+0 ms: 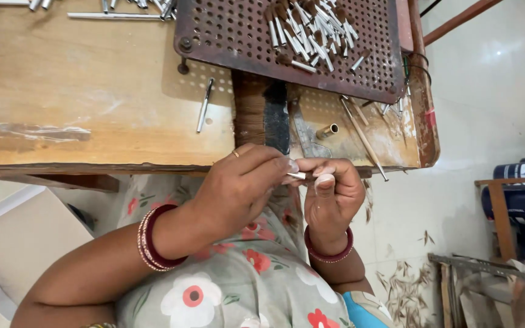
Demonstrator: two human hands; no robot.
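A small metal tube (297, 176) is pinched between the fingertips of the left hand (238, 188) and the right hand (332, 197), just near the edge of the wooden table (92, 103). The fingers of both hands are pressed together on it, the left from one end and the right from the other, so that the short piece is kept steady close to the body. A bundle of brown and dark bristle (261, 115) is laid on the table directly beyond the hands, within easy reach. Farther off, a perforated metal tray (226, 36) is set on the table, and a heap of finished-looking tubes with brown tips (311, 27) is gathered on it. A loose silver tube (204, 106) lies left of the bristle; a brass ferrule (327, 130) and a thin stick (364, 140) lie to the right. Trimmed scraps (405, 285) are scattered on the floor at near right.
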